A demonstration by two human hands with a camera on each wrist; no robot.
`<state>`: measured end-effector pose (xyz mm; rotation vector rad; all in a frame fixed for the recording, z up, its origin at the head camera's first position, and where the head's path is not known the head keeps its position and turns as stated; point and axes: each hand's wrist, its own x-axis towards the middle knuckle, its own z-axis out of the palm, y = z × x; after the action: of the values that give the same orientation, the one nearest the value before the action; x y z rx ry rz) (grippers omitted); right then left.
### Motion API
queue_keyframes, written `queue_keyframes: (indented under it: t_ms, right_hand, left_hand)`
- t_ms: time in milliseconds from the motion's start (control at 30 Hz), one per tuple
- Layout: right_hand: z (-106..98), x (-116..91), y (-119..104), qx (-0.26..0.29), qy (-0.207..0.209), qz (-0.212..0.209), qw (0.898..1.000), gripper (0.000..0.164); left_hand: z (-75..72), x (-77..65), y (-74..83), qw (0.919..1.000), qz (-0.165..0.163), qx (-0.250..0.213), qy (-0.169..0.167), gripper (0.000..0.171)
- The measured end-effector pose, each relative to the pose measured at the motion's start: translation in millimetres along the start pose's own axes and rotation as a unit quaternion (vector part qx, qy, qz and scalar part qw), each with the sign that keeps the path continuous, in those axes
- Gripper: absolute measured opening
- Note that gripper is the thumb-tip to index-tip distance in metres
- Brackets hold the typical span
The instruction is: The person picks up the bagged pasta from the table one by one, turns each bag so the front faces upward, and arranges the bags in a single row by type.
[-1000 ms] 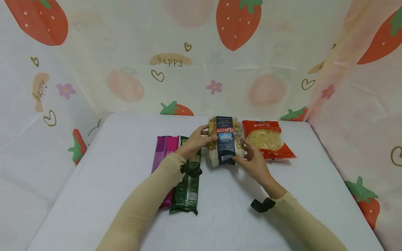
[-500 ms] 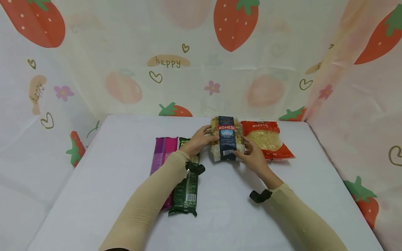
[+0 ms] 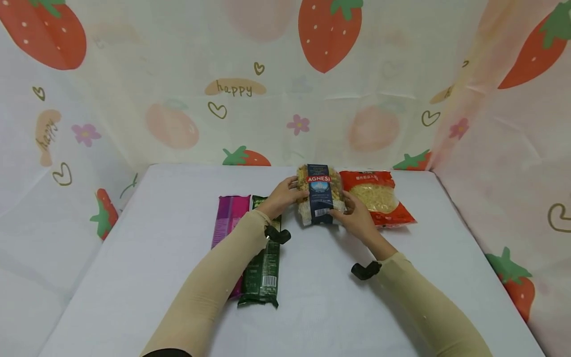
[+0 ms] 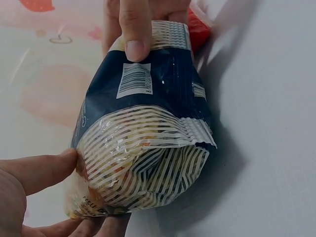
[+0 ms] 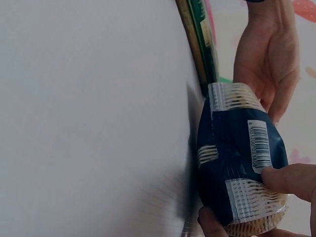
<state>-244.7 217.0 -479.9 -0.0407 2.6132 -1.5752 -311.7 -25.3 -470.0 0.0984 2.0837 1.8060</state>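
Observation:
A clear bag of pasta (image 3: 319,193) with a dark blue AGNESI label is held between both hands near the back of the table. My left hand (image 3: 284,197) grips its left side, thumb on the front and fingers round the edge. At its lower right corner my right hand (image 3: 358,220) grips it; in the right wrist view the right thumb (image 5: 289,178) presses by the barcode. The bag's striped bottom end (image 4: 143,153) faces the left wrist camera, and a shadow lies beside it. Whether the bag touches the table cannot be told.
A red bag of pasta (image 3: 376,196) lies just right of the held bag. To the left, a purple packet (image 3: 229,218) and a dark green packet (image 3: 260,275) lie side by side, partly under the left forearm. A strawberry-print cloth (image 3: 241,129) rises behind the white table (image 3: 321,307).
The AGNESI bag's near end has shifted toward the back of the table, both hands moving with it and keeping their grip. The view has drifted slightly. The other packets stay put.

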Motion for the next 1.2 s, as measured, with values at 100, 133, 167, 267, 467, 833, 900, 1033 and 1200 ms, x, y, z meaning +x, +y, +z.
queue_keyframes:
  t_ms: [100,133,167,267,467,833,900,1033,1200]
  right_hand:
    - [-0.5,2.5,-1.7,0.001,0.000,0.001,1.000,0.084]
    - [-0.7,3.0,-2.4,0.000,0.000,0.001,1.000,0.083]
    - [-0.9,3.5,-3.1,-0.001,0.001,0.000,1.000,0.083]
    - [-1.6,3.7,-4.7,-0.009,0.004,-0.004,1.000,0.080]
    - [-2.0,4.3,-5.3,-0.020,0.010,-0.011,1.000,0.076]
    - [-1.6,6.0,-6.2,-0.074,0.019,-0.014,0.997,0.073]
    - [-1.4,6.7,-5.3,-0.085,0.015,-0.015,0.996,0.072]
    - [-0.7,7.2,-6.4,-0.116,0.007,-0.005,0.993,0.074]
    - [-1.2,5.7,-9.7,-0.153,-0.010,0.019,0.988,0.077]
  left_hand:
    - [0.6,1.7,1.5,1.0000,-0.004,0.001,-0.001,0.085]
    - [1.0,2.2,2.0,1.0000,-0.006,0.002,-0.001,0.086]
    - [1.4,2.8,2.4,1.0000,-0.007,0.002,0.000,0.086]
    - [3.1,3.6,3.5,0.9999,-0.010,0.001,0.005,0.085]
    - [6.1,6.1,3.0,0.9999,-0.009,0.004,0.010,0.084]
    - [8.1,6.5,-2.2,0.9998,-0.015,0.015,0.000,0.085]
    - [8.0,7.1,-3.8,0.9997,-0.015,0.018,-0.001,0.086]
    - [5.9,7.8,-6.1,0.9995,-0.011,0.026,-0.011,0.087]
    - [2.2,5.2,-9.7,0.9980,-0.011,0.056,-0.027,0.087]
